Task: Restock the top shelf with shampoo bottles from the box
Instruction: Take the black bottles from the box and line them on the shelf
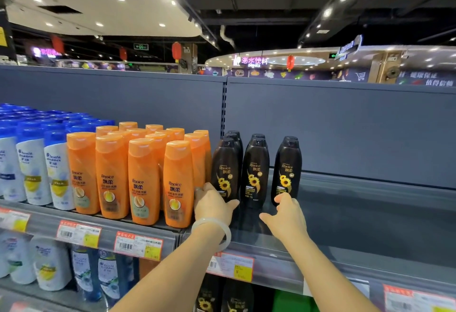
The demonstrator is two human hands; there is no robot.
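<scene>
1. Nearest: two bare forearms reaching up to the top shelf (370, 218), a pale bangle (214, 228) on the left wrist.
2. Left hand (212, 204) wrapped round the base of the leftmost black shampoo bottle (225, 168), just beside the orange bottles (138, 176).
3. Middle black bottle (255, 172) standing untouched.
4. Right hand (286, 215) loosely spread, fingertips touching the base of the rightmost black bottle (287, 168).

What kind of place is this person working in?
Most likely a supermarket: rows of orange shampoo bottles and black shampoo bottles stand on a shelf edged with price tags.
</scene>
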